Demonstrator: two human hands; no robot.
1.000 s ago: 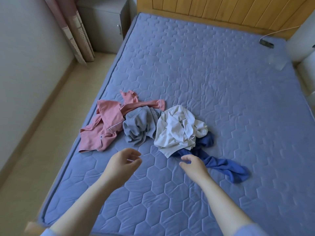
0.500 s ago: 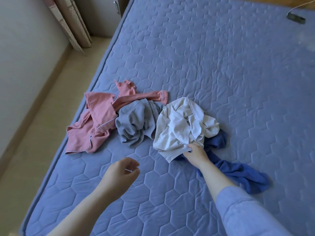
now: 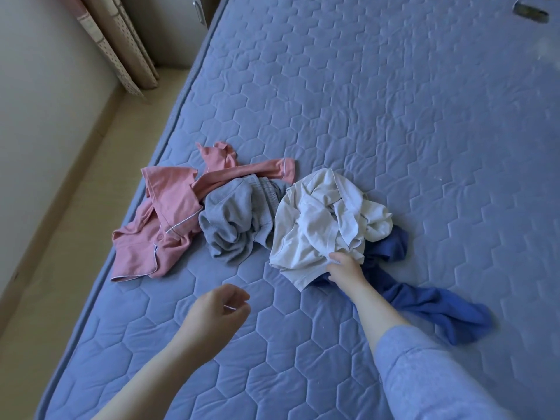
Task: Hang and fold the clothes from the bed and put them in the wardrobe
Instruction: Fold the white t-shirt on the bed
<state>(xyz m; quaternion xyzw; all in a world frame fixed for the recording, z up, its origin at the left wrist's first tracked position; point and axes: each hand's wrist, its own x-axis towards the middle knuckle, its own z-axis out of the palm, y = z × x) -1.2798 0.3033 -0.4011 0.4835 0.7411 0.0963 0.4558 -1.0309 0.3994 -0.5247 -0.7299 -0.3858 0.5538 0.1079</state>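
Note:
Crumpled clothes lie in a row on the blue quilted bed (image 3: 378, 116): a pink pyjama top (image 3: 163, 219) at the left, a grey garment (image 3: 236, 219) beside it, a cream-white shirt (image 3: 318, 225) in the middle and a dark blue garment (image 3: 424, 298) partly under the shirt, trailing to the right. My right hand (image 3: 345, 266) pinches the lower edge of the cream-white shirt. My left hand (image 3: 218, 310) hovers above the mattress in front of the clothes, fingers loosely curled, holding nothing.
The bed's left edge runs along a strip of beige floor (image 3: 75, 237) and a wall. A folded curtain (image 3: 121, 47) and a grey cabinet (image 3: 181, 25) stand at the top left. A small dark object (image 3: 531, 11) lies at the far right of the bed.
My right hand has reached forward from the mattress to the shirt's lower edge and taken hold of it. The view has moved closer to the clothes. My left hand stays hovering.

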